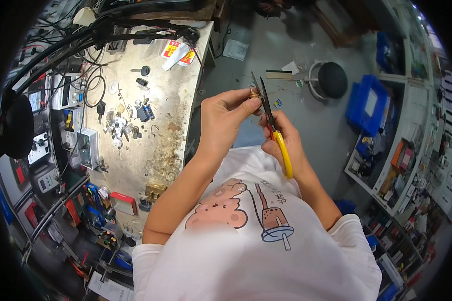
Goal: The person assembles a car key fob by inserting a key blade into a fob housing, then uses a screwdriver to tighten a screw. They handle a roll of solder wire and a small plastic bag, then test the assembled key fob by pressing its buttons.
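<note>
My left hand (pixel 223 119) is raised in front of my shirt, with thumb and fingertips pinching a small copper-coloured bundle (pixel 254 94). It looks like wound wire, though it is too small to be sure. Beside it, my right hand (pixel 290 145) grips a pair of scissors (pixel 288 159) with yellow handles. Their two dark blades point up and away from me, slightly parted. The blades pass just right of the bundle; whether they touch it I cannot tell.
To the left stands a worn workbench (pixel 173 100) with a key (pixel 141 69), a small blue-and-black part (pixel 144 113) and scattered metal bits. Cables and instruments crowd its far left. A round black stool (pixel 332 80) stands ahead right, near a blue bin (pixel 365 105) and shelves.
</note>
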The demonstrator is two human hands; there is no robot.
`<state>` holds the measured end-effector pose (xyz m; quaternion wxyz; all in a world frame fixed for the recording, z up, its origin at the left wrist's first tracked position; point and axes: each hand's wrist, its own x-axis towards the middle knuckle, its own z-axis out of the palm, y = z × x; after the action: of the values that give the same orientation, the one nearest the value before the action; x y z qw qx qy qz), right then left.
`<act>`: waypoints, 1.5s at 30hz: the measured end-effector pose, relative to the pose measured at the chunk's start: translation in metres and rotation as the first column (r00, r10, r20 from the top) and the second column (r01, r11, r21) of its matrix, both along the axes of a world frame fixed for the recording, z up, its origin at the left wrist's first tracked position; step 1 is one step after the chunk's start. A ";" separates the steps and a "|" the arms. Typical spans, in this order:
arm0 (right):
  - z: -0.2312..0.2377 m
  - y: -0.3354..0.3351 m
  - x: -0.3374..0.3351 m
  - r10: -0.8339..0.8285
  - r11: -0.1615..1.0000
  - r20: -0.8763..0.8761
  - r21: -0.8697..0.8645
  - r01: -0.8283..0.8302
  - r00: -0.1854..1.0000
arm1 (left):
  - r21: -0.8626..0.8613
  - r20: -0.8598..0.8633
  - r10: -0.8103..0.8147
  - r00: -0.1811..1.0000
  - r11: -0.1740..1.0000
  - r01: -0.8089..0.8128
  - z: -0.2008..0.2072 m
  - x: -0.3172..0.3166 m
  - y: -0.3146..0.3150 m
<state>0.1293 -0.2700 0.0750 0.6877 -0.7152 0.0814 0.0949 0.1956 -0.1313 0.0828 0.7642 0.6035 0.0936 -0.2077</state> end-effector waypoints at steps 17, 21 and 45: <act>-0.010 -0.041 -0.019 -0.374 0.883 -0.026 -0.317 0.347 0.927 | -0.425 -0.197 -0.150 0.969 0.904 0.053 -0.019 0.010 -0.006; -0.010 -0.048 0.018 -0.287 0.856 0.008 -0.448 0.260 0.958 | -0.497 -0.144 -0.082 0.986 0.868 0.000 -0.018 0.020 0.009; -0.053 0.077 0.428 0.527 0.407 0.349 -0.904 0.130 0.775 | -0.355 0.087 0.996 0.036 0.065 -0.933 -0.006 -0.090 0.183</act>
<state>0.5572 -0.1935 0.0223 0.1705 -0.9611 -0.1910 -0.1037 0.1055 0.0514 0.0770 0.7604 0.3226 0.3344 0.4538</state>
